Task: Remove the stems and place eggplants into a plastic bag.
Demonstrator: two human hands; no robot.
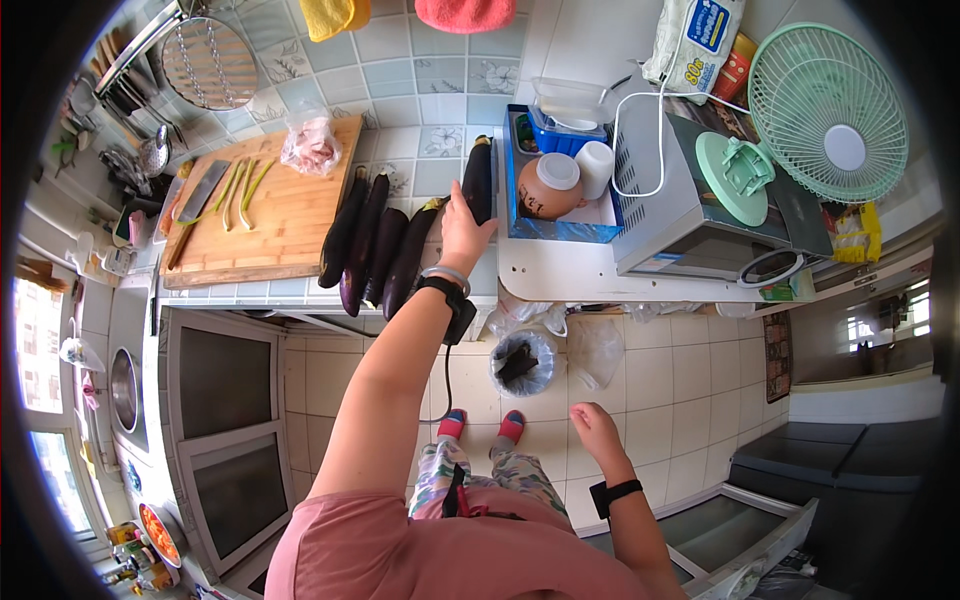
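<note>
While right hand [592, 425] hangs loose, left hand [462, 225] grips eggplant [479, 178].

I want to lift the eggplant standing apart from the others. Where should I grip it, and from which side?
Grip the eggplant around its thick middle, coming from its left side, where the left hand already touches it. It is long and smooth, and the blue box blocks its right.

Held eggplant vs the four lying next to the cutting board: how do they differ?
The held eggplant is gripped by the left hand; the four eggplants lie untouched. It sits apart, nearer the blue box; they lie bunched beside the cutting board. All are long and dark purple.
</note>
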